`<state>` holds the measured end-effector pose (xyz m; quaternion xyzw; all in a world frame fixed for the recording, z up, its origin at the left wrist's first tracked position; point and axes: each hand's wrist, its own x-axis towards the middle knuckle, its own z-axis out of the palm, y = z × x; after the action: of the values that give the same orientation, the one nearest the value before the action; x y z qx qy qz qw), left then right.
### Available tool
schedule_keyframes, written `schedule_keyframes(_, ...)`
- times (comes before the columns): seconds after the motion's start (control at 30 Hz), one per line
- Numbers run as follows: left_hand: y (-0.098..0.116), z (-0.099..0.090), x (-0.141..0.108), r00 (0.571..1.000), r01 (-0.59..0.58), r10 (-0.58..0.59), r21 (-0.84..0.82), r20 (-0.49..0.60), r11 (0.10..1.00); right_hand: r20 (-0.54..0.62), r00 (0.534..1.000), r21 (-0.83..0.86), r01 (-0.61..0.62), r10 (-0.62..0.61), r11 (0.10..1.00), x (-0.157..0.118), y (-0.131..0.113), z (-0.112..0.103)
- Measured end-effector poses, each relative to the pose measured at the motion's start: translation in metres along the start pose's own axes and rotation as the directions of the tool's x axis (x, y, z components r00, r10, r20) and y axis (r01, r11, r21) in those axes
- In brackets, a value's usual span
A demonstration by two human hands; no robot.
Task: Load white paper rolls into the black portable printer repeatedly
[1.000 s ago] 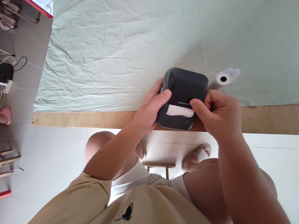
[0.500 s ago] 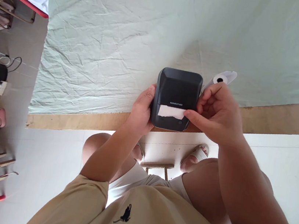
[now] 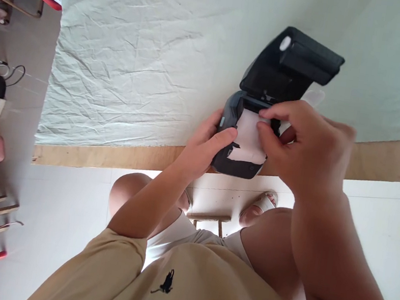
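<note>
Lid (image 3: pixel 289 66) has swung up: printer (image 3: pixel 237 168) by the tabletop's (image 3: pixel 138 86) near edge holds paper (image 3: pixel 249 137); left hand (image 3: pixel 205 146) clamps printer, right hand (image 3: pixel 308 145) touches paper, grip unclear.

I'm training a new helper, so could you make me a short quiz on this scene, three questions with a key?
1. How does the lid of the printer stand?
A) shut flat
B) swung open
C) lying apart on the floor

2. True or false: the left hand holds the side of the printer.

3. Fill the gap: the right hand has its thumb and forefinger at the white ____ in the printer.

Key: 1. B. 2. True. 3. Paper.
</note>
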<state>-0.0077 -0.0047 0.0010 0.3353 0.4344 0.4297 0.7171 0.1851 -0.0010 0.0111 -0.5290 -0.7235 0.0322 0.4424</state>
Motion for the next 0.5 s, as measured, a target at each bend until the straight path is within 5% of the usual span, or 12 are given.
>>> schedule_keyframes(0.13, 0.002, -0.002, -0.002, 1.000, -0.020, 0.020, 0.046, 0.019, 0.999, 0.254, 0.966, -0.030, 0.049, -0.040, 0.998, 0.003, 0.013, -0.006)
schedule_keyframes(0.23, 0.000, -0.004, 0.000, 0.999, -0.030, 0.027, 0.060, 0.042, 0.998, 0.290, 0.956, 0.024, 0.035, -0.040, 0.999, 0.004, 0.012, -0.012)
schedule_keyframes(0.37, -0.002, -0.004, 0.004, 1.000, -0.015, 0.015, -0.001, -0.011, 1.000, 0.101, 0.993, 0.213, -0.084, 0.063, 0.973, 0.004, 0.014, -0.022)
schedule_keyframes(0.47, -0.003, -0.003, 0.008, 1.000, -0.008, 0.006, -0.061, -0.028, 0.998, -0.132, 0.966, 0.500, -0.127, 0.220, 0.857, 0.003, 0.044, -0.027)
schedule_keyframes(0.5, -0.003, -0.003, 0.009, 1.000, -0.012, 0.010, -0.075, -0.025, 0.997, -0.059, 0.962, 0.602, -0.180, 0.268, 0.778, 0.003, 0.058, -0.028)
